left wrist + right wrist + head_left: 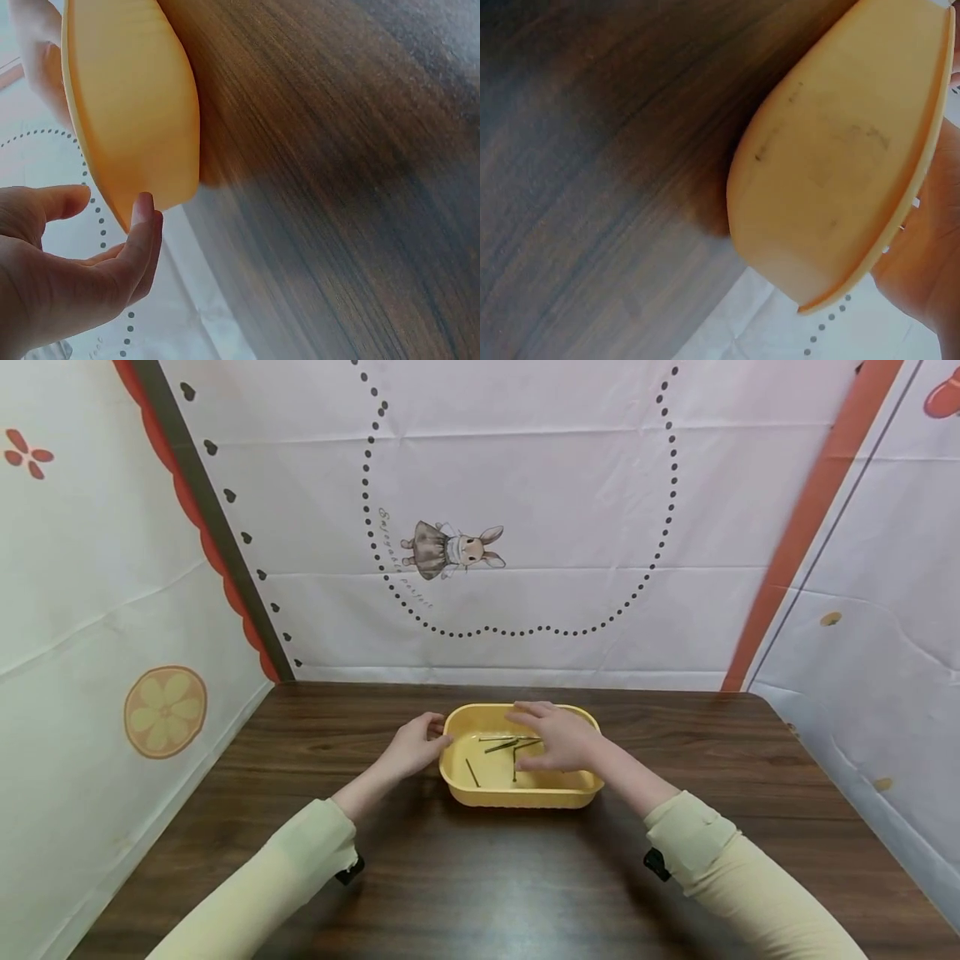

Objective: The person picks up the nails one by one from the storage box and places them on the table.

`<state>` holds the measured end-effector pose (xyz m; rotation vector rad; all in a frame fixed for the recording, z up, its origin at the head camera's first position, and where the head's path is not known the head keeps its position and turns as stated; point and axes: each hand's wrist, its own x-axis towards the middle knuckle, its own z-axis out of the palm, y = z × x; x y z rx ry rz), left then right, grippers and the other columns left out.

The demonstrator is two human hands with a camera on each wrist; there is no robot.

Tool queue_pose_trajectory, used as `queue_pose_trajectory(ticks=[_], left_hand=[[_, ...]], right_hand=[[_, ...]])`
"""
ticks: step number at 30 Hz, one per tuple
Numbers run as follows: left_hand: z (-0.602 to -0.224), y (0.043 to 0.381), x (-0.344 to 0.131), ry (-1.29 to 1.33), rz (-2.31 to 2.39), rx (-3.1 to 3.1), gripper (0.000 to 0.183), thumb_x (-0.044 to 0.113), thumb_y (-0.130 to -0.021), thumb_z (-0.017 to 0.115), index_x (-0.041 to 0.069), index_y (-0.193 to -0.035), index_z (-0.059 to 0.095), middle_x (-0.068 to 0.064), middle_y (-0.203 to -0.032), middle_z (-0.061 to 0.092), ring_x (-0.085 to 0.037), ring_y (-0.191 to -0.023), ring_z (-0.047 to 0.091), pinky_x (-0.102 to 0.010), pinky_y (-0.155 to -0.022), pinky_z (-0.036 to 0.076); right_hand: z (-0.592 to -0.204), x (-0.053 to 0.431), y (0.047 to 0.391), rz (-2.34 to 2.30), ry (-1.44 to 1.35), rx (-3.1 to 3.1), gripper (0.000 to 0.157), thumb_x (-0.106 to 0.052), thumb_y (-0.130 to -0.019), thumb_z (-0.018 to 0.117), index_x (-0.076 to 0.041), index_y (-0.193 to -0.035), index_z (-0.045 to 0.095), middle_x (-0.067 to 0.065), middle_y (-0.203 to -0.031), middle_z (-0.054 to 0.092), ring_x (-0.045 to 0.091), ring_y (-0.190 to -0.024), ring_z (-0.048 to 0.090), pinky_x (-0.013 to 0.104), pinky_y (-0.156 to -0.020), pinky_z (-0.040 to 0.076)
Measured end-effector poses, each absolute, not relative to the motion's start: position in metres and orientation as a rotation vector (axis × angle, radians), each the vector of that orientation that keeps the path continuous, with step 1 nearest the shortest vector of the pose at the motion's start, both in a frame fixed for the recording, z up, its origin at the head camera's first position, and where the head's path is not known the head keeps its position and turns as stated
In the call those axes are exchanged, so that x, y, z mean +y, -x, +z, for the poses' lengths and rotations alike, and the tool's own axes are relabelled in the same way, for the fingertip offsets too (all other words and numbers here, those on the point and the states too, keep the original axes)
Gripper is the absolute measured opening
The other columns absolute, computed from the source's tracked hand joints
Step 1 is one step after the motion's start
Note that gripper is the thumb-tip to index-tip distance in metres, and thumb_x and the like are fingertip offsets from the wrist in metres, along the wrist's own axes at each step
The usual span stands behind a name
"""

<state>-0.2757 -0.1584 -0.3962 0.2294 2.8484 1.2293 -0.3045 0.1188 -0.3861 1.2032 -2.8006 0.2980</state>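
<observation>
A yellow oblong plastic tub (495, 797) sits on the table, with several thin dark metal rods (501, 746) scattered on its floor. What kind of rods they are is too small to tell. At the tub's left end is my left hand (415, 745), its fingers loosely bent against the outer wall and its thumb apart from them. The left wrist view shows those fingertips (142, 206) at the tub's end. My right hand (564, 739) hovers over the right half of the tub with fingers spread, hiding part of the inside. Behind the tub wall, the right wrist view hides its fingers.
Dark wood-grain tabletop (480, 877) surrounds the tub. A white printed cloth (540, 510) with a rabbit figure hangs behind the far table edge, and similar cloths stand at both sides. Each forearm wears a dark band under a pale sleeve (255, 877).
</observation>
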Motion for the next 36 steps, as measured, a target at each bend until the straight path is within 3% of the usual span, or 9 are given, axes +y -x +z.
queue_pose_trajectory(ticks=[9,19,28,31,36], left_hand=[[-0.394,0.273,-0.154,-0.241,1.240,2.821,0.050,0.012,-0.094,0.061,-0.008,-0.138,0.048,-0.023,-0.125,0.063,-0.032,-0.115,0.063,-0.038,-0.091,0.059],[-0.394,0.276,-0.153,-0.253,1.256,2.823,0.048,0.006,-0.093,0.060,-0.009,-0.137,0.048,-0.025,-0.124,0.062,-0.033,-0.113,0.064,-0.036,-0.089,0.060],[-0.393,0.276,-0.153,-0.234,1.265,2.820,0.048,0.005,-0.093,0.060,-0.008,-0.138,0.048,-0.024,-0.124,0.062,-0.033,-0.113,0.064,-0.037,-0.090,0.060],[-0.394,0.276,-0.154,-0.241,1.274,2.822,0.047,0.004,-0.093,0.060,-0.009,-0.137,0.049,-0.024,-0.123,0.062,-0.034,-0.111,0.065,-0.037,-0.088,0.060],[-0.397,0.277,-0.155,-0.247,1.281,2.819,0.047,0.003,-0.093,0.060,-0.008,-0.137,0.050,-0.023,-0.122,0.064,-0.032,-0.109,0.066,-0.034,-0.083,0.061]], right_hand=[[-0.396,0.112,0.303,0.261,-1.264,-2.799,0.072,-0.045,-0.081,0.077,-0.016,-0.142,0.054,0.013,-0.152,0.047,0.034,-0.140,0.045,0.050,-0.105,0.050],[-0.403,0.106,0.306,0.240,-1.364,-2.805,0.053,-0.037,-0.082,0.077,-0.017,-0.130,0.065,0.013,-0.141,0.057,0.031,-0.132,0.053,0.049,-0.104,0.051],[-0.405,0.103,0.307,0.273,-1.419,-2.776,0.029,-0.027,-0.085,0.075,-0.017,-0.112,0.073,0.004,-0.125,0.066,0.024,-0.121,0.059,0.042,-0.102,0.052],[-0.405,0.102,0.306,0.301,-1.431,-2.767,0.022,-0.017,-0.084,0.072,-0.019,-0.106,0.075,0.001,-0.121,0.068,0.022,-0.118,0.060,0.041,-0.097,0.055],[-0.410,0.101,0.307,0.317,-1.420,-2.779,0.029,-0.006,-0.079,0.064,-0.021,-0.100,0.076,-0.003,-0.111,0.070,0.016,-0.107,0.065,0.032,-0.083,0.057]])
